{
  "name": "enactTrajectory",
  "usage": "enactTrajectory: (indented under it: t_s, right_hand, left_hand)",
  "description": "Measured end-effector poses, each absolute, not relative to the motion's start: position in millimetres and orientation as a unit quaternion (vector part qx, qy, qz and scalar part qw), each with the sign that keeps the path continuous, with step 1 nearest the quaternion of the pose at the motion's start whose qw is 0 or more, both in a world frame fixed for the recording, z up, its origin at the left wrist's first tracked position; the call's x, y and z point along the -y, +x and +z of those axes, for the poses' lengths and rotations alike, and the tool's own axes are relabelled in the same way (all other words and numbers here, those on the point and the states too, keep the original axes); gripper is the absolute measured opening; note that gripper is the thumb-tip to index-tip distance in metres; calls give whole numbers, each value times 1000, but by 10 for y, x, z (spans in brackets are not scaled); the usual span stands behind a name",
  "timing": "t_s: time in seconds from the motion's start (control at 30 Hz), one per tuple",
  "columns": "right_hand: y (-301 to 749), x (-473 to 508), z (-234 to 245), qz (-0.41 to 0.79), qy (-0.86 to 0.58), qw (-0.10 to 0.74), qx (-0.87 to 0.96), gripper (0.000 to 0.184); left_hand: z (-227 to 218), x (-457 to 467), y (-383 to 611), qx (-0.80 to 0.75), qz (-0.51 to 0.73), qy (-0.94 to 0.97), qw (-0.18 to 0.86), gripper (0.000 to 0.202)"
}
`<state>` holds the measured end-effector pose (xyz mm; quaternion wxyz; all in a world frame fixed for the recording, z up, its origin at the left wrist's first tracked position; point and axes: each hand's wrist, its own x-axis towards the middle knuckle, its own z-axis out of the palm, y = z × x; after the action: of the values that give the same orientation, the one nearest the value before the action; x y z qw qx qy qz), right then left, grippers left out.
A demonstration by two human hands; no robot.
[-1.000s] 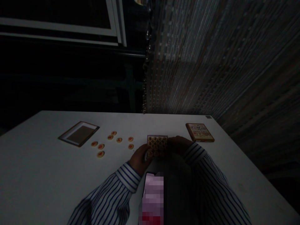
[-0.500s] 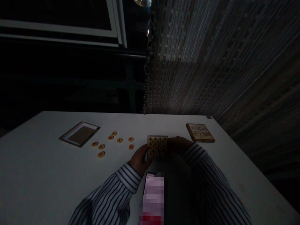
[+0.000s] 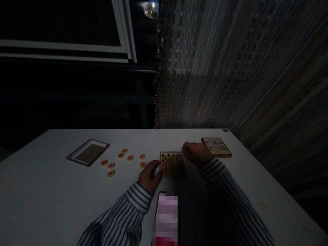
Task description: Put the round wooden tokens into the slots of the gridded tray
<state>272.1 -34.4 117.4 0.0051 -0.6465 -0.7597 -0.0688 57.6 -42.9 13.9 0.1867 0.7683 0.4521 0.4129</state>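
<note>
A small square tray [image 3: 171, 162] packed with round game pieces lies on the white table [image 3: 51, 201]. My left hand [image 3: 149, 176] rests at the tray's left edge, fingers curled against it. My right hand [image 3: 196, 152] sits just right of the tray, fingers curled under in a loose fist; what it holds, if anything, is hidden. Several loose round pieces [image 3: 123, 160] with red marks lie to the left of the tray. Both arms wear striped sleeves.
An empty box lid [image 3: 87, 152] lies at the left. A printed box [image 3: 216, 146] sits near the table's far right corner. A lit phone [image 3: 166, 218] lies close to my body. A bead curtain [image 3: 230, 68] hangs behind the table. The room is dim.
My right hand has come off the tray and moved right toward the printed box. The tray now lies flat on the table, with my left hand still at its edge. The camera tilted down slightly.
</note>
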Motion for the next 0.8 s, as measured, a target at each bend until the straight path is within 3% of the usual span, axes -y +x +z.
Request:
enactTrajectory:
  t_s: [0.2, 0.47, 0.8]
  right_hand:
    - [2740, 389, 1259, -83, -653, 59, 751, 24]
    - [2719, 457, 1366, -73, -642, 66, 760, 25]
    - [2673, 500, 1379, -68, -638, 75, 764, 28]
  left_hand:
    - [189, 435, 554, -448, 449, 751, 187, 22]
    - [182, 452, 445, -452, 485, 715, 221, 20]
    - [382, 595, 150, -450, 452, 747, 188, 17]
